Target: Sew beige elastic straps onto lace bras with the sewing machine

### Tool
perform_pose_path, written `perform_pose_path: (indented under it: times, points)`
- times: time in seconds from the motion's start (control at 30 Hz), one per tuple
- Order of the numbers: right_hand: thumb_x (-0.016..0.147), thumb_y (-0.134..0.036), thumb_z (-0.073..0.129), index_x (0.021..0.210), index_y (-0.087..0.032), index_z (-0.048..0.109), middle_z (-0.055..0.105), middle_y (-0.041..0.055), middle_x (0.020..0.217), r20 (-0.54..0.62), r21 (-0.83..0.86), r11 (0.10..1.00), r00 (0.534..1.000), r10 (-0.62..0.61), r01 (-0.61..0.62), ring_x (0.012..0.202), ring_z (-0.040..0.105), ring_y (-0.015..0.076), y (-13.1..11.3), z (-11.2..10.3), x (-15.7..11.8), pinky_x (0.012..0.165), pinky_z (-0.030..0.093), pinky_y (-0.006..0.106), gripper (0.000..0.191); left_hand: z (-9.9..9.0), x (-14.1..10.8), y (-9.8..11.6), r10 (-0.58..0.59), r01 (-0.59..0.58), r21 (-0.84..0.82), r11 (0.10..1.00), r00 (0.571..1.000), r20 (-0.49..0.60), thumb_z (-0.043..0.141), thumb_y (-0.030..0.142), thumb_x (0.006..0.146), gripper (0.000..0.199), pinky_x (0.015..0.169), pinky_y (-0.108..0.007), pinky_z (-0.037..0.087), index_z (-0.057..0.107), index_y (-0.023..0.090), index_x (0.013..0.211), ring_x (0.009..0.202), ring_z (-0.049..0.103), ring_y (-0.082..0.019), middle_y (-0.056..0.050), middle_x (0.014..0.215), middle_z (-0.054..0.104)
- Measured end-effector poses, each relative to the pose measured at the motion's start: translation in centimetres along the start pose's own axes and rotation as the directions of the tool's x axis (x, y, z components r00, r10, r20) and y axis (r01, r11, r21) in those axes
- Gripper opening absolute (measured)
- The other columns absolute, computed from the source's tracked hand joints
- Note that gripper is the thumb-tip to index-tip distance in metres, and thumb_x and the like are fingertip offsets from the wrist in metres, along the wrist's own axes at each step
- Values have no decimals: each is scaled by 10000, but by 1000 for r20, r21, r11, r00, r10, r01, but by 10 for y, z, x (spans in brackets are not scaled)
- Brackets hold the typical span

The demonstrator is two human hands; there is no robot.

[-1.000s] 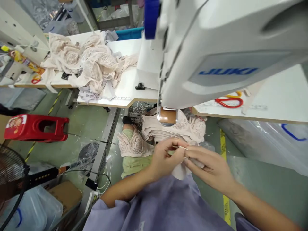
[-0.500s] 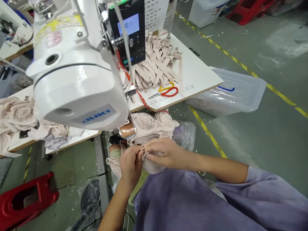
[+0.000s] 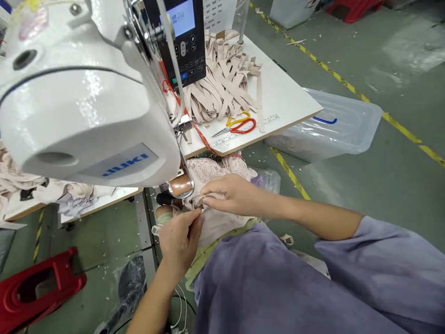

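A beige lace bra [image 3: 203, 169] lies over my lap, just below the sewing machine's arm. My right hand [image 3: 231, 195] is closed, pinching a narrow beige part of the bra between thumb and fingers. Close by on the left, my left hand [image 3: 181, 232] pinches with thumb and forefinger at the bra's edge; the exact bit between those fingertips is mostly hidden. Both hands are just below the metal guard [image 3: 189, 183] of the white sewing machine [image 3: 79, 125]. Under the bra shows a light green cloth [image 3: 212, 248].
Red-handled scissors [image 3: 239, 126] lie on the white table [image 3: 288, 99] beside a heap of beige straps [image 3: 222, 88]. A dark control panel [image 3: 186, 46] stands behind the machine. To the right is a lidded plastic bin [image 3: 344, 120]; a red stool [image 3: 41, 287] stands at lower left.
My right hand has moved up and left toward the machine, and the gap between my hands has widened. My left hand has shifted slightly left and down. The view has moved closer to the machine.
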State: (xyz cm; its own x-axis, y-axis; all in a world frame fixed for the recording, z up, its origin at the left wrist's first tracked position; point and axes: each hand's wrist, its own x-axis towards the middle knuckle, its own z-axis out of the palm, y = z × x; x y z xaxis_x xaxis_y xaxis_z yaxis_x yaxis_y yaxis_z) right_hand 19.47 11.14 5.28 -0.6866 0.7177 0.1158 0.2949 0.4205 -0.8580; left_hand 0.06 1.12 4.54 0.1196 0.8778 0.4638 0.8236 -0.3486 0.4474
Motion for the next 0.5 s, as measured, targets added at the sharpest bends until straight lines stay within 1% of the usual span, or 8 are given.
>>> perform_pose_path:
  times: [0.07, 0.13, 0.27, 0.33, 0.43, 0.5]
  points:
    - [905, -252, 578, 910, -174, 719, 730, 9, 844, 66, 74, 996, 997, 41, -46, 750, 626, 128, 0, -2, 2, 681, 393, 238, 161, -3, 2, -1, -10, 10, 20, 1000, 1000, 18, 645, 226, 905, 73, 577, -223, 495, 706, 204, 938, 622, 690, -132, -14, 746, 754]
    - [897, -271, 594, 906, -174, 724, 729, -2, 813, 134, 138, 987, 989, 67, -85, 727, 626, 126, 0, -4, 3, 666, 396, 235, 163, -6, 4, -2, -26, 24, 27, 999, 999, 48, 629, 247, 918, 94, 559, -220, 487, 714, 205, 923, 598, 683, -129, -12, 727, 749]
    - [903, -292, 588, 883, -175, 721, 718, -20, 764, 271, 221, 963, 958, 93, -157, 687, 621, 122, 2, -9, 4, 628, 398, 229, 178, -7, 8, -2, -82, 83, -4, 997, 990, 111, 612, 268, 931, 123, 548, -214, 479, 723, 216, 923, 581, 675, -122, -3, 724, 748]
    - [898, -281, 591, 903, -176, 726, 722, -16, 782, 291, 221, 962, 953, 89, -158, 699, 627, 127, 2, -10, 4, 625, 402, 229, 171, -6, 8, -3, -90, 95, -35, 995, 988, 125, 616, 266, 928, 114, 541, -212, 474, 720, 221, 924, 572, 668, -118, 5, 716, 744]
    - [891, -263, 602, 942, -176, 735, 737, -5, 841, 271, 209, 971, 961, 53, -113, 747, 642, 135, 0, -10, 3, 676, 419, 236, 168, -4, 8, -5, -73, 81, -64, 995, 991, 115, 625, 259, 922, 89, 540, -212, 471, 705, 221, 922, 569, 662, -118, 7, 726, 743]
    - [890, -252, 603, 956, -175, 737, 741, 1, 873, 262, 199, 975, 964, 47, -102, 769, 644, 138, -2, -10, 3, 694, 420, 241, 168, -4, 10, -6, -80, 89, -64, 994, 988, 130, 614, 259, 930, 109, 557, -216, 478, 697, 219, 988, 603, 676, -127, 0, 768, 752]
